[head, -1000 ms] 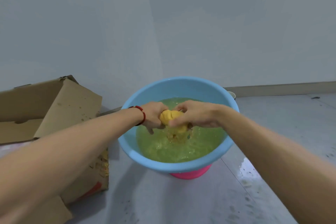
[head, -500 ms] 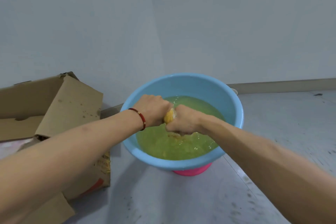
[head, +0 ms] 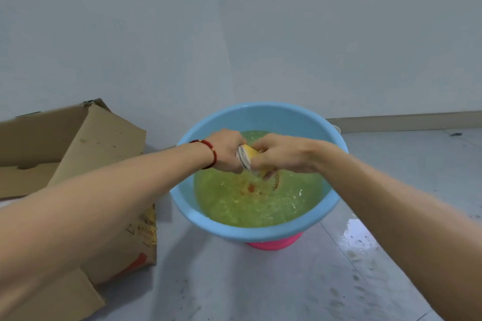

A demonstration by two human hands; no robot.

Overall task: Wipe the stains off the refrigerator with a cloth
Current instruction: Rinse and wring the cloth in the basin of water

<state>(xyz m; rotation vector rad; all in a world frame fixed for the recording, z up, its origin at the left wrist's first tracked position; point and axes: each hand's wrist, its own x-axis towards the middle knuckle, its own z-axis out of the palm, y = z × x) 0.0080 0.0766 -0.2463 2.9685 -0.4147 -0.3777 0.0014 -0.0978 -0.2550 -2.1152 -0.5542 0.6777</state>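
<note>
Both of my hands grip a bunched yellow and grey cloth (head: 246, 154) just above the water in a light blue basin (head: 260, 117). My left hand (head: 227, 149), with a red bracelet on its wrist, holds the cloth's left end. My right hand (head: 280, 154) is curled round the right end, and water drips from the cloth into the basin. The water looks yellow-green, with ripples and orange specks under the cloth. No refrigerator is in view.
The blue basin sits on a pink basin (head: 273, 242) on the grey floor. An open cardboard box (head: 86, 143) stands at the left against the white wall. A wet puddle (head: 357, 232) lies on the floor to the right of the basins.
The hands have twisted on the cloth, so a grey edge of it now shows between them. Drips have stirred fresh ripples and orange specks in the water.
</note>
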